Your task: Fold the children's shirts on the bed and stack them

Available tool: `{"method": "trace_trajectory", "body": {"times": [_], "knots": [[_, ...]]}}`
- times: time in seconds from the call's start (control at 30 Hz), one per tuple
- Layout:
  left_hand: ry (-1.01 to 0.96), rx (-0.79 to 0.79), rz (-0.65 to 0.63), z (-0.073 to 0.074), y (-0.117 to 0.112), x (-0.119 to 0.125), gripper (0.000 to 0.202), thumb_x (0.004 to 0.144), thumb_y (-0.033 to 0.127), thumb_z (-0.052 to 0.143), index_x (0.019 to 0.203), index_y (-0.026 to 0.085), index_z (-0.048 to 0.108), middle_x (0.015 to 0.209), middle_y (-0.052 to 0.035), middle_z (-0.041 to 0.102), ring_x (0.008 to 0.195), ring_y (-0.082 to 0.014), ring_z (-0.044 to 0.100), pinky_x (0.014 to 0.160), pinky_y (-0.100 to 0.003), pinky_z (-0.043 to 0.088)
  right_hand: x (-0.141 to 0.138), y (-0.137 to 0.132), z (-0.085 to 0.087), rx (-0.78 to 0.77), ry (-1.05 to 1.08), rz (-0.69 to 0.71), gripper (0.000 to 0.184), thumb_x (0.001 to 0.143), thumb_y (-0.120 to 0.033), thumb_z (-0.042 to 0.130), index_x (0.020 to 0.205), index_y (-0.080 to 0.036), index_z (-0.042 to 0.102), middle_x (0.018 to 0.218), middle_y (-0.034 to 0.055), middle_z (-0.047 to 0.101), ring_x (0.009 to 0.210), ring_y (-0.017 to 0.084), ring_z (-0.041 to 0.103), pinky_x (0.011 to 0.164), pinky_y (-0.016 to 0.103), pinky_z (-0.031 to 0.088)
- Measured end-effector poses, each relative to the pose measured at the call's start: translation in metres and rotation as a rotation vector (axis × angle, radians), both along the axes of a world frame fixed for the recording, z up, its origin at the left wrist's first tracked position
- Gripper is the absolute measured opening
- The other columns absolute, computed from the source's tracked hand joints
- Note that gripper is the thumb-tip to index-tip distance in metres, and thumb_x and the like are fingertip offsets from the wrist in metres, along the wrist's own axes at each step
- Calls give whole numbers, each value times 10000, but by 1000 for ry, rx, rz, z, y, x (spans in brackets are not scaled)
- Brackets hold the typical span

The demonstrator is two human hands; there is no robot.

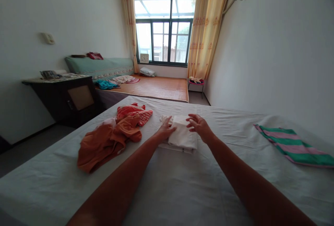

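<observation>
The white sheet (180, 191) spreads beneath both hands and out to either side of them, with the matted bed (161, 88) lying well beyond the fingertips. To the left of the hands, the orange garment (96, 146) lies loose and bunched, so it looks unfolded; well to their right, the striped cloth (294, 146) lies flat and seems neatly folded. Just past the orange garment, forward and left of the hands, the red patterned cloth (134, 113) is also rumpled. Between the hands sits the white cloth (182, 134), stacked in a compact rectangle; its folding appears nearly done, though a crumpled bit beside the left fingers looks untidied. The left hand (165, 130) rests at that cloth's left side, thumb and fingers spread; no firm grip shows. The right hand (197, 124), at the far right corner, has loosely curved, parted fingers that enclose nothing; whether they touch the cloth, I cannot tell.
</observation>
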State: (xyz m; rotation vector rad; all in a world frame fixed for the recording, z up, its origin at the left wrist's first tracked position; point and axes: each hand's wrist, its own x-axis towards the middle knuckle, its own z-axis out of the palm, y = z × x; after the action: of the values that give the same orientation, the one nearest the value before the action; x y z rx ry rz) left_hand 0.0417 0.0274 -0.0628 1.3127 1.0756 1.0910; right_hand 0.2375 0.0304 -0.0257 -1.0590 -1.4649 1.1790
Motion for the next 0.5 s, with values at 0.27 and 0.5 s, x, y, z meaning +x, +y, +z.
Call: {"method": "trace_trajectory", "body": {"times": [0.27,0.5], "knots": [[216,109,45,12,6,-27,625,627,85,471,1227,178,620,810,-12,633,501,-56,427,470,-167,302,35,6,-30,-21,-4,-201,370,691,-277,497,1047,-180,519,983,56,633,630,103,589,528,220,446],[711,82,23,12,10,-69,600,614,105,525,1200,172,637,677,3,606,553,-123,539,559,-225,437,33,11,-28,213,-208,-211,304,833,-323,422,1070,-179,546,979,80,656,768,171,628,677,320,511]]}}
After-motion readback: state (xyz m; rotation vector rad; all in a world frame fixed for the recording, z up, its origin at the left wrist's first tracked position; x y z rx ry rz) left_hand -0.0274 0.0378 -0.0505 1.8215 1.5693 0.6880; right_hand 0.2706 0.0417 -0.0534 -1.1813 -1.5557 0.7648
